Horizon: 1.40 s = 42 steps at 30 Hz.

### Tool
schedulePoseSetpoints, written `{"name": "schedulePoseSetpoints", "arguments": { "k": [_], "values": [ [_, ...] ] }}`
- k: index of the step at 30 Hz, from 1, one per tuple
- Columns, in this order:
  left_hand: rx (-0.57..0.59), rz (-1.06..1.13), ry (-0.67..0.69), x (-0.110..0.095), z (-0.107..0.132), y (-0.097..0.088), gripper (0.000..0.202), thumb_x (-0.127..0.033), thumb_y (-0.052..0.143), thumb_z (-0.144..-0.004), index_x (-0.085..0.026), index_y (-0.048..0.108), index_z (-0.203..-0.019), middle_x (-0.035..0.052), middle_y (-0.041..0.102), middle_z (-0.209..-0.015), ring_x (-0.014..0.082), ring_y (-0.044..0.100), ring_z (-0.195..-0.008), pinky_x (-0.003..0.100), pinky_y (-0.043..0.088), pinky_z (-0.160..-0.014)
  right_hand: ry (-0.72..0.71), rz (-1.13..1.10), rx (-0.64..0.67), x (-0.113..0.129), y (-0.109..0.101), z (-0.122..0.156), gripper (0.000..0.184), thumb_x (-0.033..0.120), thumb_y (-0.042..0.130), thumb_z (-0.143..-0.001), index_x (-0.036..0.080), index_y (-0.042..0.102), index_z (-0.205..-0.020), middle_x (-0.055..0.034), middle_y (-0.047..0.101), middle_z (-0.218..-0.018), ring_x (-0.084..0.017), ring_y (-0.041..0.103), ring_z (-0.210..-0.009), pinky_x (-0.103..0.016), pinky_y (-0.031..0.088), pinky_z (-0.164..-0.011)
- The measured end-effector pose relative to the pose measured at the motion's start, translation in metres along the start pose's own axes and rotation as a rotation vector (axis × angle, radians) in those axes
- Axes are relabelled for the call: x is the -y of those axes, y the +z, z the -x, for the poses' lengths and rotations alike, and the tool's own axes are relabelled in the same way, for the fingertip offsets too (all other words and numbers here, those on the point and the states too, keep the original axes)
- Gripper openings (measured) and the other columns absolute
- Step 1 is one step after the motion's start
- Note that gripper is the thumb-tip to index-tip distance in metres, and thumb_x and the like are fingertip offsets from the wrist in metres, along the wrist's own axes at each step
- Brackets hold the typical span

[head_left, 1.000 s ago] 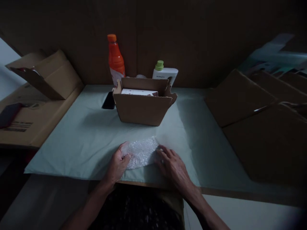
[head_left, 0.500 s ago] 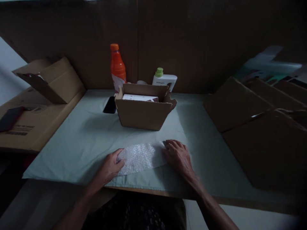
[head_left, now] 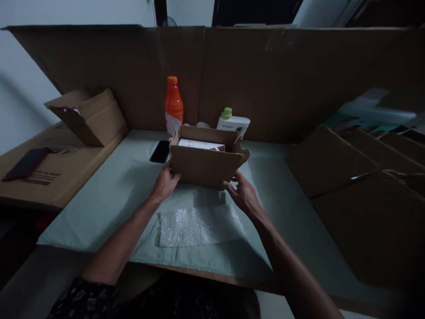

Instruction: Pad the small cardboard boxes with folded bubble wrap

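Observation:
My left hand [head_left: 166,182] grips the lower left corner of an open cardboard box [head_left: 202,166], its thumb on the front face. At the box's lower right corner is my right hand [head_left: 242,191], its thumb against the front and its fingers round the side. A white packet or carton [head_left: 201,144] shows inside the box; the rest of the contents is hidden. Between my forearms and in front of the box, a sheet of bubble wrap [head_left: 199,227] lies flat on the pale green cloth [head_left: 109,208].
Behind the box stand an orange bottle [head_left: 174,106] and a white bottle with a green cap [head_left: 232,124]. A black phone [head_left: 160,151] lies at its left. Larger cardboard boxes [head_left: 358,221] crowd the right side. Another open box [head_left: 96,116] and a dark flat case [head_left: 26,164] rest at left.
Both hands have let go of the bubble wrap and moved forward onto the cardboard box's lower corners. The wrap stays on the cloth. My view has tilted up.

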<state>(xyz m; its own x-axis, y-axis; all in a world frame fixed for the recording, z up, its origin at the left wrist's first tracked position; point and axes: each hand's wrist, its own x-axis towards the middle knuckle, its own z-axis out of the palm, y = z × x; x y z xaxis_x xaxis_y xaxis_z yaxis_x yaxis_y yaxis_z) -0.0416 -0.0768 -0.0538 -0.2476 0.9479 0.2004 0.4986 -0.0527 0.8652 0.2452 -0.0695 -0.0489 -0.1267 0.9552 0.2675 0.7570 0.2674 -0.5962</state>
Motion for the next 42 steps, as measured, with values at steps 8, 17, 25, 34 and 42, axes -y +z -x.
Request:
{"name": "schedulePoseSetpoints", "arguments": {
  "k": [8, 17, 25, 34, 42],
  "values": [
    [0.011, 0.011, 0.038, -0.005, -0.013, 0.031, 0.05, -0.015, 0.059, -0.083, -0.014, 0.053, -0.133, 0.0152, 0.067, -0.125, 0.0292, 0.064, -0.116, 0.045, 0.049, -0.103, 0.101, -0.058, 0.01, -0.012, -0.001, -0.041, 0.042, 0.037, 0.051, -0.088, 0.016, 0.062, -0.122, -0.0144, 0.074, -0.109, -0.028, 0.07, -0.087, -0.04, 0.054, -0.077],
    [0.219, -0.403, 0.125, 0.04, 0.083, -0.042, 0.046, -0.028, 0.073, -0.07, -0.018, 0.068, -0.114, 0.0144, 0.065, -0.128, 0.0364, 0.053, -0.128, 0.053, 0.04, -0.112, -0.164, 0.221, 0.198, -0.037, -0.005, 0.069, 0.037, 0.043, 0.059, -0.091, 0.019, 0.068, -0.118, -0.0156, 0.067, -0.129, -0.034, 0.063, -0.113, -0.049, 0.05, -0.092],
    [0.198, -0.37, 0.233, 0.008, 0.165, -0.034, 0.015, -0.015, 0.051, -0.087, -0.021, 0.061, -0.076, 0.003, 0.069, -0.08, 0.0189, 0.065, -0.079, 0.031, 0.052, -0.075, -0.418, 0.273, 0.141, 0.0, 0.004, 0.05, 0.008, 0.022, 0.062, -0.092, 0.02, 0.069, -0.09, -0.0099, 0.074, -0.114, -0.028, 0.066, -0.106, -0.042, 0.046, -0.087],
    [0.433, -0.118, 0.107, -0.024, 0.198, -0.032, 0.011, -0.015, 0.056, -0.087, -0.02, 0.064, -0.082, -0.0012, 0.069, -0.075, 0.0118, 0.063, -0.066, 0.021, 0.049, -0.065, -0.475, 0.192, 0.146, 0.032, 0.007, 0.023, 0.052, 0.022, 0.068, -0.088, 0.016, 0.053, -0.137, -0.0162, 0.059, -0.14, -0.033, 0.056, -0.124, -0.05, 0.048, -0.097],
    [0.448, -0.194, 0.393, -0.005, 0.193, -0.042, 0.039, -0.013, 0.064, -0.082, -0.02, 0.063, -0.12, 0.0117, 0.063, -0.134, 0.0274, 0.053, -0.13, 0.047, 0.048, -0.107, -0.581, 0.095, 0.547, 0.025, -0.031, 0.156, 0.057, 0.023, 0.072, -0.083, 0.02, 0.055, -0.137, -0.0161, 0.054, -0.146, -0.034, 0.052, -0.131, -0.052, 0.05, -0.098]
  ]
}}
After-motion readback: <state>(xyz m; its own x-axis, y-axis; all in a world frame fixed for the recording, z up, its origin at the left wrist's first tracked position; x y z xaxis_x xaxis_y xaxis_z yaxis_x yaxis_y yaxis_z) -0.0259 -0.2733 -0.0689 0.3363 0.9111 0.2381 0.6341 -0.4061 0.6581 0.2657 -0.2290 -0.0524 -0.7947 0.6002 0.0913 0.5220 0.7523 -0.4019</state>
